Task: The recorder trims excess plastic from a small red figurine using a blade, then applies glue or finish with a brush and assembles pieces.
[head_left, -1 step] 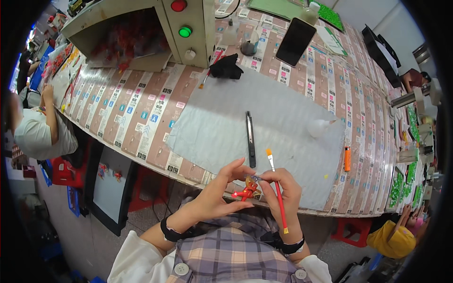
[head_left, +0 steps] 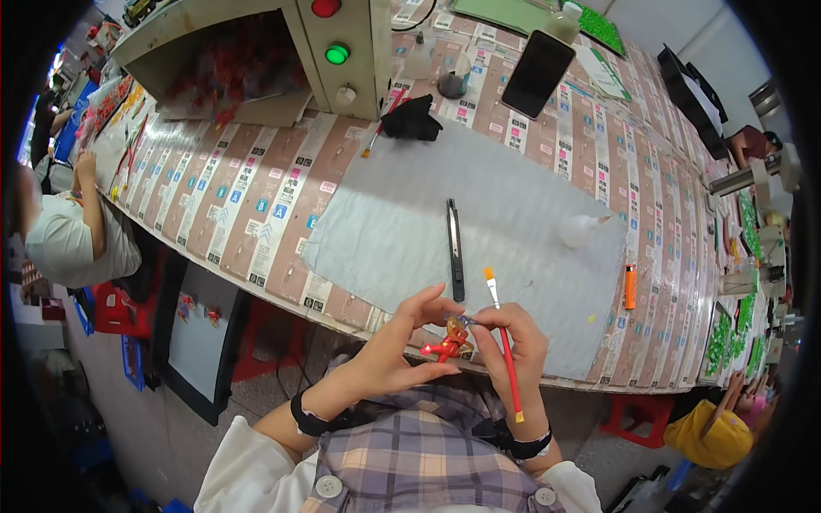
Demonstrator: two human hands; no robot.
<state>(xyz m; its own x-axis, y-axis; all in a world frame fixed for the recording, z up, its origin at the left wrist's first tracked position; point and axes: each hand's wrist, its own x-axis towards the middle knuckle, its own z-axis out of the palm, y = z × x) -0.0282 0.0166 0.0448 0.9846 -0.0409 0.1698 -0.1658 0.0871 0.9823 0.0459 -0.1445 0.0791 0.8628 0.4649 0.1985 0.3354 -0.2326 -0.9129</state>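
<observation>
A small, glossy red-and-amber figurine (head_left: 454,337) sat between the person's hands at the near edge of the table, taken here as the clock's centre. The bare left hand (head_left: 395,349), at nine o'clock, curved around it with thumb below and fingers above; whether those fingertips pressed on it could not be told. The bare right hand (head_left: 516,344), at three o'clock, pinched the figurine's top between thumb and forefinger and also carried a slim, red-handled paintbrush (head_left: 510,369), its yellow bristles toward one o'clock. A black, slim utility knife (head_left: 455,248) lay at twelve o'clock on a pale grey cloth sheet (head_left: 513,188). An orange, stick-shaped lighter (head_left: 630,287) lay between two and three o'clock, beside the sheet.
</observation>
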